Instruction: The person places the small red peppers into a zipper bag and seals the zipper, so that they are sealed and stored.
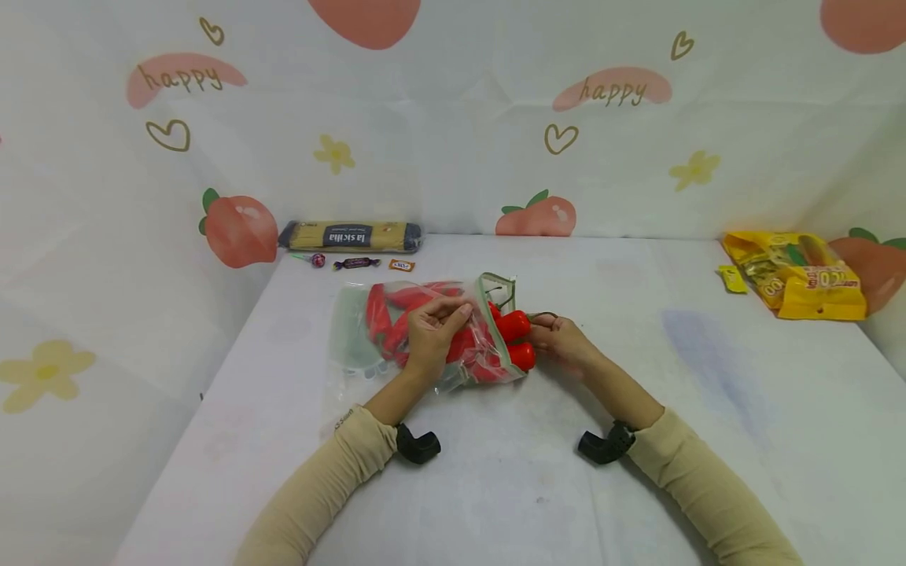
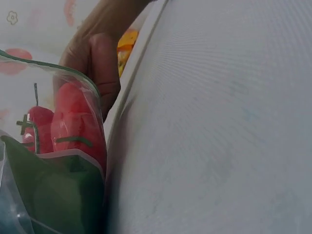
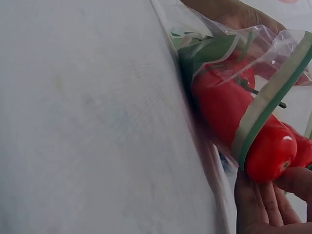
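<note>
A clear zip bag (image 1: 354,326) with a green-edged mouth lies on its side, its opening toward the right. Inside are several long red peppers (image 1: 378,318), seen through the film. My left hand (image 1: 432,330) is over the middle of the bag, thumb and forefinger pinching its upper film. Two plump red peppers stick out of the mouth, an upper one (image 1: 513,325) and a lower one (image 1: 522,356). My right hand (image 1: 562,342) is at their outer ends. In the right wrist view its thumb and fingers hold the end of a red pepper (image 3: 273,151).
At the back left lie a pack of spaghetti (image 1: 347,236), a lollipop (image 1: 317,259), a purple-wrapped candy (image 1: 357,263) and an orange-wrapped candy (image 1: 401,266). A yellow snack bag (image 1: 814,279) and a small yellow packet (image 1: 732,279) are at the back right.
</note>
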The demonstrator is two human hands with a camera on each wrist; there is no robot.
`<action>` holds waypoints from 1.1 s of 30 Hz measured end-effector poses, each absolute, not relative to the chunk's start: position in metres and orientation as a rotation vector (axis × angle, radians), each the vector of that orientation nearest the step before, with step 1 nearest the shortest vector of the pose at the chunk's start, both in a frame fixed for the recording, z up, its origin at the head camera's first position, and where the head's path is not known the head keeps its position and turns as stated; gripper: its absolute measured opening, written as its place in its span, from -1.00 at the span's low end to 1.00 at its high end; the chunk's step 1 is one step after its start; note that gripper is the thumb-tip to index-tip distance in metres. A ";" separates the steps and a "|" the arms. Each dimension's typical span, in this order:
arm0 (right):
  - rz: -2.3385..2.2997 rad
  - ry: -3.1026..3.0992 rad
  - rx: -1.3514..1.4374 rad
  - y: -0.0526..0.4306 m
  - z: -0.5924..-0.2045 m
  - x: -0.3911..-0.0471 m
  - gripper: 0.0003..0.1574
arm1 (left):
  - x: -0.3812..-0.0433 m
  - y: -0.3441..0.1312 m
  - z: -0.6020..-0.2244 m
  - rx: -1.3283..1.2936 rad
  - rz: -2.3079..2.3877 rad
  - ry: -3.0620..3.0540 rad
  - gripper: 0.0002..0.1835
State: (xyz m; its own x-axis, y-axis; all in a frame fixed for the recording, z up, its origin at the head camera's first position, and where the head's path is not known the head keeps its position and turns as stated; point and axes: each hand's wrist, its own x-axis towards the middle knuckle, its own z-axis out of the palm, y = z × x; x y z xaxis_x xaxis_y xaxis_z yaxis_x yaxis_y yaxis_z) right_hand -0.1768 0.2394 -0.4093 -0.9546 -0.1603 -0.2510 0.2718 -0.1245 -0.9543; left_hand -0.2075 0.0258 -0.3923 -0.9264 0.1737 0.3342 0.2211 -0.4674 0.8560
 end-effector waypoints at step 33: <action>-2.412 1.896 0.146 0.232 -0.353 -0.195 -0.63 | -0.199 0.028 -0.382 -0.580 -2.649 -1.565 -0.66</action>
State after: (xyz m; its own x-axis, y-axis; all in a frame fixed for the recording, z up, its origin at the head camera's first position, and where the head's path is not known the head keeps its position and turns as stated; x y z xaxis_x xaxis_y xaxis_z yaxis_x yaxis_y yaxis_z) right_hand -0.1947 0.2321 -0.3526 -0.9930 0.0036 -0.1180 0.1138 -0.2365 -0.9649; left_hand -0.1987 0.0276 -0.3822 -0.9313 0.1761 0.3188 0.1943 -0.5002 0.8438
